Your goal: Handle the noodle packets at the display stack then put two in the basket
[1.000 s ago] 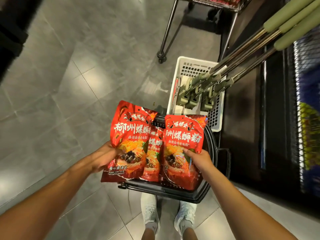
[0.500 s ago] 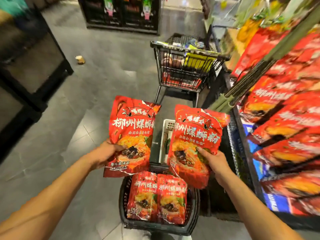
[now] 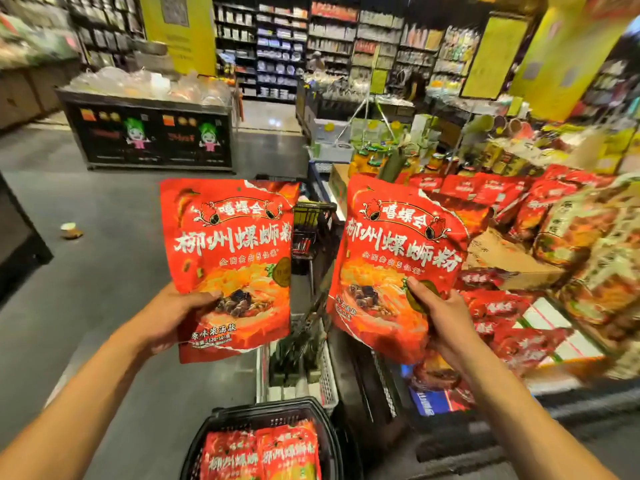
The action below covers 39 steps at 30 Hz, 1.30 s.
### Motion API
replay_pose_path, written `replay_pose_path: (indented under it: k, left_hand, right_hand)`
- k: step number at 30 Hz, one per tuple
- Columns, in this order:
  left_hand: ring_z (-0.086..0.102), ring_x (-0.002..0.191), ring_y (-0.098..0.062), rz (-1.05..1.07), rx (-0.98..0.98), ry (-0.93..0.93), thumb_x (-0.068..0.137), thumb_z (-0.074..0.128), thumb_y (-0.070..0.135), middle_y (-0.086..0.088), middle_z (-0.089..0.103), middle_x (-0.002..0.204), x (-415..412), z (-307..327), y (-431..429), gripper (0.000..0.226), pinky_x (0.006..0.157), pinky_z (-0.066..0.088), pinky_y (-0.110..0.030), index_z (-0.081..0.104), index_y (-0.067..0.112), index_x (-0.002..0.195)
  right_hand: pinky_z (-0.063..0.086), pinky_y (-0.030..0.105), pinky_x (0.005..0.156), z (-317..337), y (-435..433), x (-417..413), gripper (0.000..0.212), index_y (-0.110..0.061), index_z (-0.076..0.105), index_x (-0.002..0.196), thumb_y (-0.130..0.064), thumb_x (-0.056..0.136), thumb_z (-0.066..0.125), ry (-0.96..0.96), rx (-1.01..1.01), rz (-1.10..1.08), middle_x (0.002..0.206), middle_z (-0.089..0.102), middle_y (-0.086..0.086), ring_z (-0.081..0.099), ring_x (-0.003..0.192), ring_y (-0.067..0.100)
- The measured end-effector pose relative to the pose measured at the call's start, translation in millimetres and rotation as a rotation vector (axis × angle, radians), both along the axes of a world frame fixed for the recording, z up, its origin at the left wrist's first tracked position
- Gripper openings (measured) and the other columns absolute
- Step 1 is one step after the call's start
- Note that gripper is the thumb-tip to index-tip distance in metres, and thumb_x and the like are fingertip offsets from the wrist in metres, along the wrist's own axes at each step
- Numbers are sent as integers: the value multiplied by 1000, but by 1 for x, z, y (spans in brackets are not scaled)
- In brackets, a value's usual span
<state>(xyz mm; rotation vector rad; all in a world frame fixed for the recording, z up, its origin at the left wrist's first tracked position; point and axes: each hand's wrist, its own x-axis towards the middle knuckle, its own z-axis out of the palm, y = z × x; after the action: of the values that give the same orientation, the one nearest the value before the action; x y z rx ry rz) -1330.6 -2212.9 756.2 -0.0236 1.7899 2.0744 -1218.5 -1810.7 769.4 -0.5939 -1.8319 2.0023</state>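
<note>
Over on the left, the left hand [image 3: 173, 315] is gripping a red noodle packet [image 3: 230, 258] upright by its lower edge. Just right of it, the right hand [image 3: 438, 315] is pinching a second red packet [image 3: 391, 258], tilted slightly. Down below, a black basket [image 3: 332, 434] is holding two more packets [image 3: 261, 457]; a blurry shelf of red bags [image 3: 519, 216] is sitting right.

Glossy plastic packets [image 3: 228, 258], black plastic basket [image 3: 330, 441]

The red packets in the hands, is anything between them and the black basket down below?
Nothing visible. The left hand and right hand hold red packets in open air above the black basket, which already holds two packets.
</note>
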Motion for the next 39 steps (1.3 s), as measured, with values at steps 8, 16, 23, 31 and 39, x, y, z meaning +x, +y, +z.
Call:
replay_pose_path:
  k: [8, 16, 23, 31, 39]
  left_hand:
    - [63, 114, -56, -159, 66, 63, 75, 81, 5, -30, 69, 122, 41, 25, 103, 59, 105, 45, -70, 61, 1, 130]
    - [74, 75, -35, -298, 96, 112, 74, 76, 1, -24, 76, 98, 123, 33, 243, 48, 69, 64, -46, 63, -3, 120]
    - [74, 66, -27, -395, 99, 146, 76, 76, -3, -18, 76, 93, 212, 29, 373, 38, 61, 60, -38, 67, 2, 113]
    - [63, 94, -46, -618, 90, 166, 45, 103, 33, -45, 60, 116, 283, 30, 485, 85, 91, 51, -61, 64, -8, 109]
    - [60, 54, -16, -690, 38, 222, 91, 67, -1, -13, 65, 75, 309, 51, 581, 6, 48, 49, -26, 62, 2, 95]
  right_hand:
    - [57, 46, 91, 27, 84, 115, 89, -20, 70, 118, -58, 43, 99, 112, -12, -208, 109, 79, 5, 76, 99, 29]
    - [58, 45, 92, 43, 181, 260, 33, -16, 71, 114, -22, 83, 81, 158, -21, -404, 107, 79, 7, 75, 100, 30]
    - [61, 31, 63, 48, 257, 395, 94, -20, 70, 114, -60, 34, 99, 133, 14, -532, 97, 80, 2, 78, 85, 22]
    - [60, 45, 83, 47, 325, 509, 43, -20, 67, 123, -30, 84, 81, 132, 10, -709, 100, 80, 0, 78, 86, 24]
    - [61, 36, 72, 55, 374, 551, 44, -18, 66, 126, -31, 87, 80, 163, 38, -797, 98, 80, -4, 78, 84, 19]
